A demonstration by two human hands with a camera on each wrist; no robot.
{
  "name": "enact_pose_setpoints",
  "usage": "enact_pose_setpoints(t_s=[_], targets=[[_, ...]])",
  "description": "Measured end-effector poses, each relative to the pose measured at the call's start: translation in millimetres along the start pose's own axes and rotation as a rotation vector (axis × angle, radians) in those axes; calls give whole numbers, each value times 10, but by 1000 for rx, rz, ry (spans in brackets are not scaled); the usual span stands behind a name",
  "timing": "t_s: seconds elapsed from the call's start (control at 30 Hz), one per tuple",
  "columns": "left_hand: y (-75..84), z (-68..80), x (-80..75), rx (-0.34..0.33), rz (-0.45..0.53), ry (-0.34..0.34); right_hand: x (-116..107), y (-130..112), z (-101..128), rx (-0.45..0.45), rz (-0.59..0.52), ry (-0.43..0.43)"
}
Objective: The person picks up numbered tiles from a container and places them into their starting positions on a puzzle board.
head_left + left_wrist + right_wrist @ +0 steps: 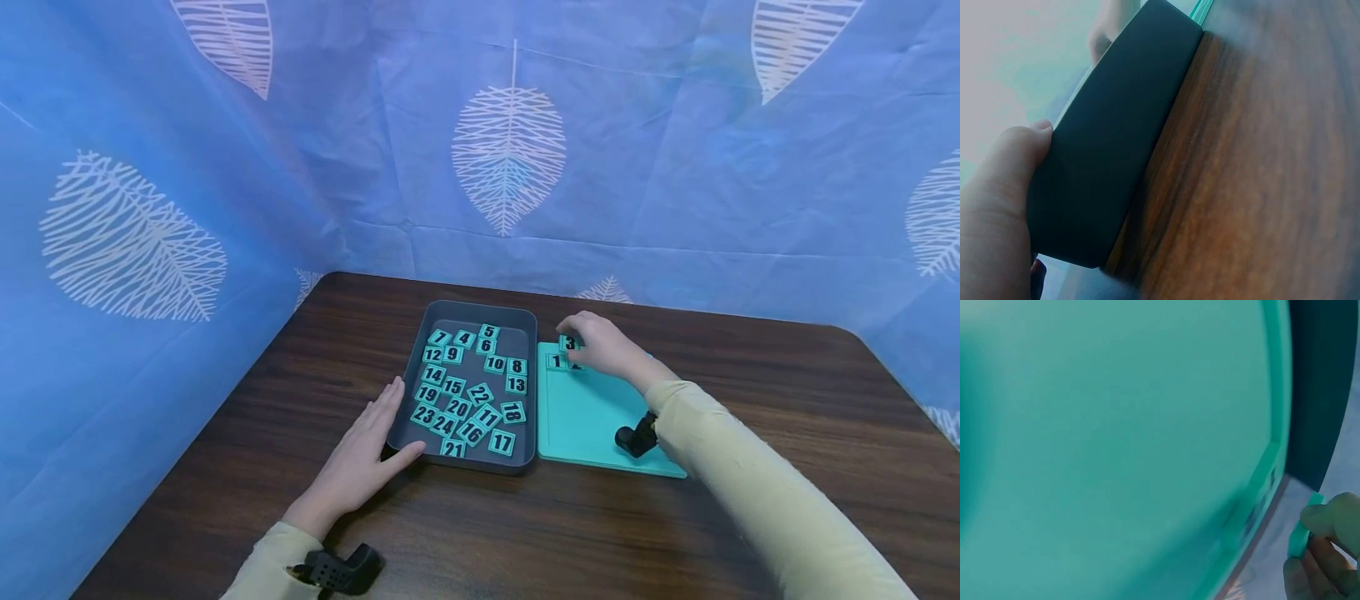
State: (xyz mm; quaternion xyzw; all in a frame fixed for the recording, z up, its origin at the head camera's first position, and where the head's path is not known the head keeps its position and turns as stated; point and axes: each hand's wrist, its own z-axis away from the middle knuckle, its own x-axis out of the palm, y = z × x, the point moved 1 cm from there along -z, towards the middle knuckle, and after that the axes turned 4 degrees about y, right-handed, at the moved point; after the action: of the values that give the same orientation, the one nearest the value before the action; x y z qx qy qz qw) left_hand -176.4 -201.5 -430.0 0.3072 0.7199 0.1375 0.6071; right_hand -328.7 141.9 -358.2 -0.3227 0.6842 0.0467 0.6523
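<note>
1. Nearest to you, your left hand lies flat on the table, fingers straight and relaxed. It presses against the near-left corner of the dark tray; in the left wrist view the thumb touches the tray wall. It grasps nothing.
2. The tray holds the loose numbered tiles, scattered at all angles, between your two hands.
3. Just right of the tray, touching it, lies the teal board, its long axis running away from you.
4. Farthest, your right hand is at the board's far-left corner. Its fingers are curled and pinch tile 3; in the right wrist view you see the tile's edge between the fingertips.
5. Tile 3 sits just behind tile 1, already on the board. The free place lies below the fingers, and your right hand is the nearer one.
</note>
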Motion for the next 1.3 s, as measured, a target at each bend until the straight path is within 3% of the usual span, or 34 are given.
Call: enact_pose_setpoints(t_s=[0.5, 1.3], targets=[[-30, 15, 1, 6, -1, 1, -4, 368, 228, 22, 4, -106], [-21, -7, 7, 0, 6, -13, 24, 398, 263, 19, 23, -90]])
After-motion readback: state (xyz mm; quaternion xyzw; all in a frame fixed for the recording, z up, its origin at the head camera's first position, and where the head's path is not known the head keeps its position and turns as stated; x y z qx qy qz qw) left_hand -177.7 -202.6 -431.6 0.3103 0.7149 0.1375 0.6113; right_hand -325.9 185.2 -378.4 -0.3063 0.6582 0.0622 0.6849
